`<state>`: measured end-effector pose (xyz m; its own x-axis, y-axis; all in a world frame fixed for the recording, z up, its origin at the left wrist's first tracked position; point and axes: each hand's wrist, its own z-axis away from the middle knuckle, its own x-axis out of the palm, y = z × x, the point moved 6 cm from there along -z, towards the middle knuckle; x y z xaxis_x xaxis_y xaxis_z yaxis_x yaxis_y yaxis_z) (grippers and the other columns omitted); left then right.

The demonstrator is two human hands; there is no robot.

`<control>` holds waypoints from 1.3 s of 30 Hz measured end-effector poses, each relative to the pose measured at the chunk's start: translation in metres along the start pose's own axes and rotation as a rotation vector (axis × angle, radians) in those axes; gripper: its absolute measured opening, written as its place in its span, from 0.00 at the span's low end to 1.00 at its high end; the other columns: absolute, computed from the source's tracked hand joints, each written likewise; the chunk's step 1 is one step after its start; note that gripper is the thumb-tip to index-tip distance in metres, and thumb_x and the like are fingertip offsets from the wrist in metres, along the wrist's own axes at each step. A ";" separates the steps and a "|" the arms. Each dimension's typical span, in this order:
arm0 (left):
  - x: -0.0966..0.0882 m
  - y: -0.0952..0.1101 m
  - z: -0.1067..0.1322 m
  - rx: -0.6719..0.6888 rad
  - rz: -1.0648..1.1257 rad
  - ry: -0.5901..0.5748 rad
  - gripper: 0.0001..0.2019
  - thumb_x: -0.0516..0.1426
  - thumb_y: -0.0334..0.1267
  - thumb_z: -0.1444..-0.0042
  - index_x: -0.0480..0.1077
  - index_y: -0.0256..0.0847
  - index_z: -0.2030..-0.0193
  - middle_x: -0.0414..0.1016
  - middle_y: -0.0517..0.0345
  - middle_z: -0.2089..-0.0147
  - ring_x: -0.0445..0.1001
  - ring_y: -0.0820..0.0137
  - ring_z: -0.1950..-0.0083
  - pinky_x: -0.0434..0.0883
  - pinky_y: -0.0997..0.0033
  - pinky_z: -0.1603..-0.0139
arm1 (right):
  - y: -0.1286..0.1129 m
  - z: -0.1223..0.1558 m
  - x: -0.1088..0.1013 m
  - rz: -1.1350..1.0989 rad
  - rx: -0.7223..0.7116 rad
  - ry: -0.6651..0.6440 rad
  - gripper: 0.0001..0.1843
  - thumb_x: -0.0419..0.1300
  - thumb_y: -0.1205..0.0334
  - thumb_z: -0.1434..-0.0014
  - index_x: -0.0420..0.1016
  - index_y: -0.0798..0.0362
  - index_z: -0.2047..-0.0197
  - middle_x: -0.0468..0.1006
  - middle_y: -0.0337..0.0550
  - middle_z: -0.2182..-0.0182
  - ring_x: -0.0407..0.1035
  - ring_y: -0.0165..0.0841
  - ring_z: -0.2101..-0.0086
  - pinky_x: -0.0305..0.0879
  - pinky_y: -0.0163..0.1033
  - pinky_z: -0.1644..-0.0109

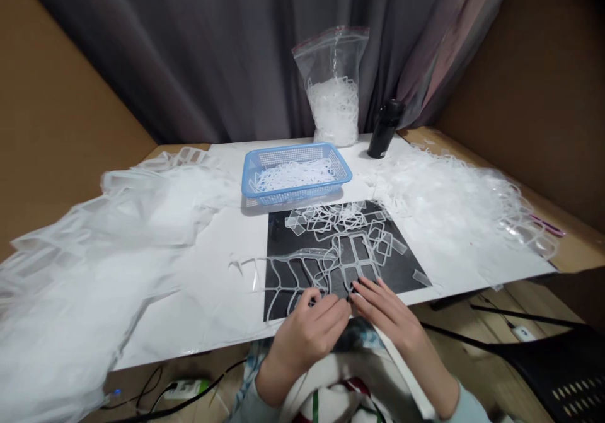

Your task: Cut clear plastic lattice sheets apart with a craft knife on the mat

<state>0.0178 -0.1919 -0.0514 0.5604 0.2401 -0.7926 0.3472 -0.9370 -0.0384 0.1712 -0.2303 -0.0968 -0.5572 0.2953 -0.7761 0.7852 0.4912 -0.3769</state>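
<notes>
On a black mat [406,272] lies a clear plastic lattice sheet [297,277] of joined rectangular frames, its left end bent and reaching over the white table. My left hand [312,330] is closed at the sheet's near edge, fingers curled in a pinch; the fingertips are partly hidden. Beside it, my right hand [390,314] lies with fingers stretched out over the near right part of the sheet, fingertips close to the left hand. Loose small plastic frames [335,217] are heaped along the mat's far side, with a few clear rectangular pieces [420,278] at its right.
Behind the mat stands a blue basket [250,186] holding many small frames. A zip bag [335,111] of frames and a black bottle [384,130] are farther back. Piles of plastic sheets [142,221] and plastic scraps [444,199] flank the table. Cardboard walls [529,70] rise at both sides.
</notes>
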 end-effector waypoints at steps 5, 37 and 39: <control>-0.005 -0.001 -0.004 -0.006 0.006 0.027 0.12 0.48 0.26 0.30 0.74 0.33 0.56 0.79 0.55 0.61 0.74 0.71 0.59 0.63 0.64 0.57 | 0.026 -0.029 -0.039 0.053 -0.017 0.132 0.23 0.50 0.64 0.27 0.65 0.45 0.31 0.73 0.46 0.38 0.67 0.43 0.38 0.62 0.59 0.32; 0.016 -0.013 -0.002 -0.227 0.017 -0.352 0.22 0.51 0.46 0.30 0.61 0.45 0.32 0.63 0.66 0.29 0.57 0.69 0.31 0.49 0.53 0.36 | 0.031 -0.050 -0.031 -0.459 0.384 0.149 0.09 0.57 0.61 0.29 0.79 0.49 0.55 0.81 0.41 0.59 0.75 0.34 0.56 0.69 0.36 0.49; 0.015 -0.014 -0.003 -0.236 0.036 -0.347 0.22 0.52 0.45 0.30 0.61 0.45 0.32 0.63 0.65 0.29 0.58 0.69 0.31 0.48 0.54 0.35 | 0.029 -0.051 -0.032 -0.438 0.357 0.146 0.09 0.57 0.62 0.29 0.79 0.49 0.54 0.81 0.42 0.58 0.75 0.34 0.56 0.69 0.37 0.49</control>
<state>0.0236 -0.1746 -0.0611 0.3025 0.0704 -0.9505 0.5170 -0.8500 0.1016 0.1984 -0.1835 -0.0570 -0.8621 0.2490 -0.4414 0.5015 0.2936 -0.8138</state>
